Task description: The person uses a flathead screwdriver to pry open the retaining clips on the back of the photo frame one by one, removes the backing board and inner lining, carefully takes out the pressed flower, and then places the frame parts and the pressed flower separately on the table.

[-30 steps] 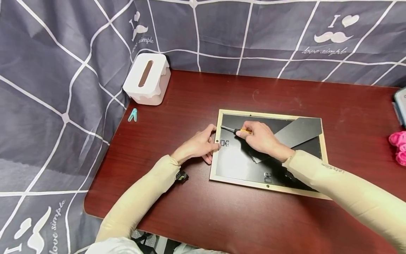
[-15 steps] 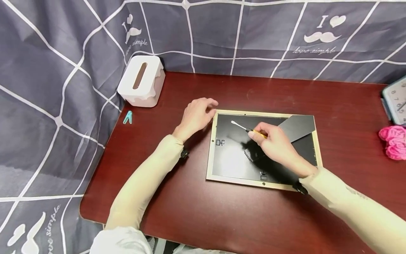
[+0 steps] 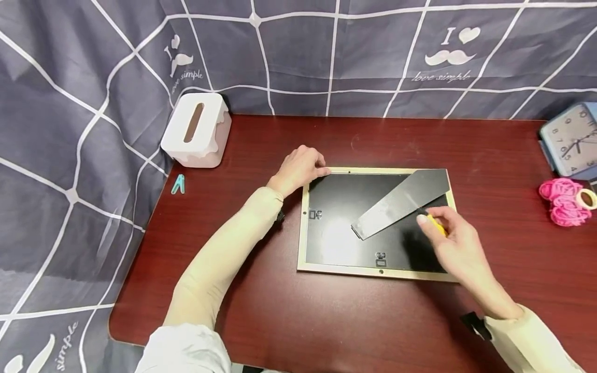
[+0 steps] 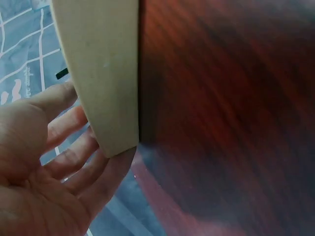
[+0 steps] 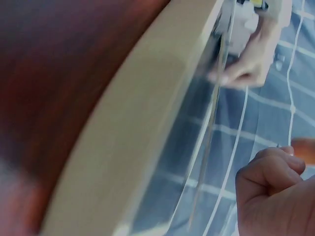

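Observation:
A picture frame [image 3: 373, 272] with a pale wooden rim lies face down on the dark red table [image 3: 289, 321]. Its black back shows, with the stand flap [image 3: 401, 204] swung out at a slant. My left hand [image 3: 300, 168] rests at the frame's far left corner. In the left wrist view its relaxed fingers [image 4: 74, 157] touch that corner of the frame [image 4: 106, 73]. My right hand [image 3: 454, 243] is over the frame's right part and grips a small yellow-handled screwdriver [image 3: 437, 224]. In the right wrist view the curled right hand [image 5: 270, 191] sits beside the frame's rim [image 5: 138, 128], with an orange bit of the handle [image 5: 304, 148] showing.
A white tissue box [image 3: 196, 129] stands at the table's back left, with a teal clip [image 3: 178, 184] near the left edge. A blue clock [image 3: 571, 140], a pink bundle [image 3: 559, 202] and a tape roll [image 3: 586, 198] sit at the far right. Grey checked cloth hangs behind.
My right hand carried the screwdriver from the frame's left part across to its right side. My left hand left the frame's left edge and came to its far left corner.

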### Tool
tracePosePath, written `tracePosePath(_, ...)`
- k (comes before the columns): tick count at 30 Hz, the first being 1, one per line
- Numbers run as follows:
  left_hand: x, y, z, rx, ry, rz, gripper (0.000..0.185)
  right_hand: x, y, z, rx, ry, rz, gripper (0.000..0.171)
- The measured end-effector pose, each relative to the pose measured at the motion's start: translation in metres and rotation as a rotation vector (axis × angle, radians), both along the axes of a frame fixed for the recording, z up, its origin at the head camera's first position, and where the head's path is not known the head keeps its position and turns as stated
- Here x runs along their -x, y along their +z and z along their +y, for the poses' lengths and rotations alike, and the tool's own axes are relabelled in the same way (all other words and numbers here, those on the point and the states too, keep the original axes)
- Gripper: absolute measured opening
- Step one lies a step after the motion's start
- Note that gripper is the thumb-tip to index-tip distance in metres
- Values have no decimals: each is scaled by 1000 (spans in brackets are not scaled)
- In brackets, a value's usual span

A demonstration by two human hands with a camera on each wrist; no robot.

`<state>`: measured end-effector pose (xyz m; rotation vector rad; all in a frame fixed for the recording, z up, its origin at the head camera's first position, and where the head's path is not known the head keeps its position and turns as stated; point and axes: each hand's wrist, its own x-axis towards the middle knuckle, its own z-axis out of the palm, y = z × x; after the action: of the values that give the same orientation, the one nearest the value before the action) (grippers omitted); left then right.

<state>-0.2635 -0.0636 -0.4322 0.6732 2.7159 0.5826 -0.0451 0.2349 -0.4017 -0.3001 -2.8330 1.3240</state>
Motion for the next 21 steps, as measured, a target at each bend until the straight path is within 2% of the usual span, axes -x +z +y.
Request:
tracePosePath(4,-9,0,-11,27,43,39,25,-15,-6,19,30,-85,14,15)
tracePosePath(7,-22,0,-24,32,80,60,25,-24,-11,37,18,-154,15,11)
tracePosePath(11,-42,1,-42,24,112,80,23,-33,-19,72,-139,-248,-41,26)
tracePosePath(16,-72,0,-61,35,141,92,21,-41,-26,121,-340,-292,-129,38)
tracePosePath(18,-83,0,-67,48,161,101,21,-44,-27,139,-358,-307,-164,42)
tracePosePath(21,-100,1,-73,61,194,103,23,-50,-31,160,-312,-360,-192,43)
